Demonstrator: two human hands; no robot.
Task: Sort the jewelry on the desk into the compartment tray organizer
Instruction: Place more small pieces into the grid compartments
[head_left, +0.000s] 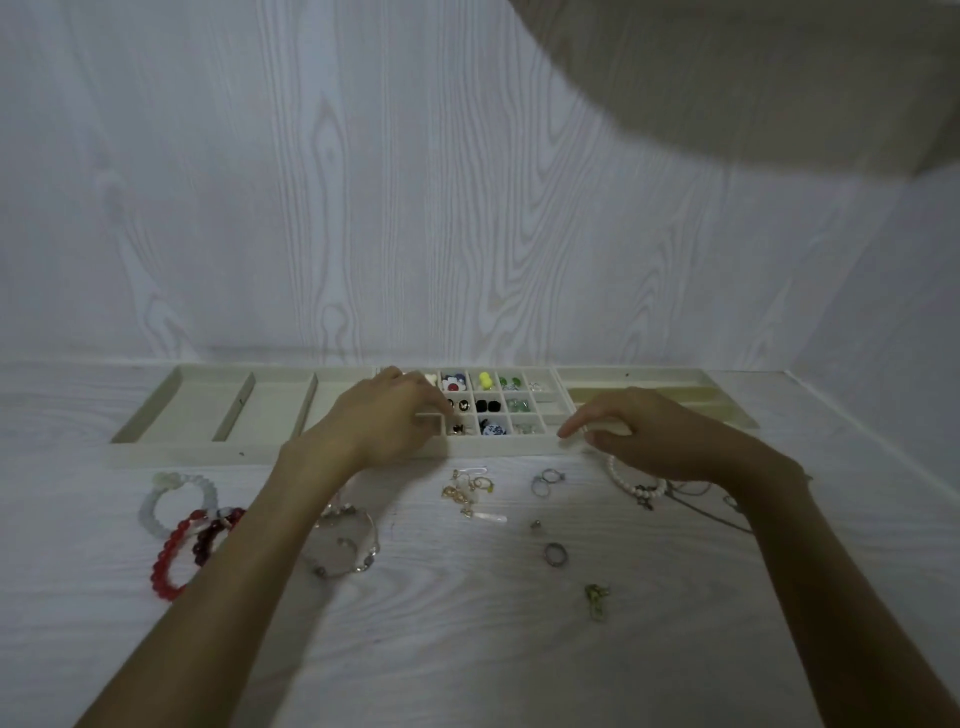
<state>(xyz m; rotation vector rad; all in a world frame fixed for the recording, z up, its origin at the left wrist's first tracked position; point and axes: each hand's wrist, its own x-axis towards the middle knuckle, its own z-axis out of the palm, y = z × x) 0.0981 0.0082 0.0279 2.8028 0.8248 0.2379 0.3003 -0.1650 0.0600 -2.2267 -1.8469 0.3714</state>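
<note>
We see the left hand (387, 415) reaching over the tray (332, 454), fingers curled down into its small compartments; we cannot tell whether it holds anything. The right hand (649, 434) hovers at the tray's front edge, fingers relaxed, gripping nothing. Bracelets (195, 540) and rings (555, 553) lie on the desk (467, 649).

Both bare forearms are reaching forward from the lower corners and converging toward the middle. The left hand (387, 415) is lying back-up, its fingers curling downward at the tips. The right hand (641, 434) is hovering palm-down, its fingers pointing leftward, thumb and forefinger drawing close together.
</note>
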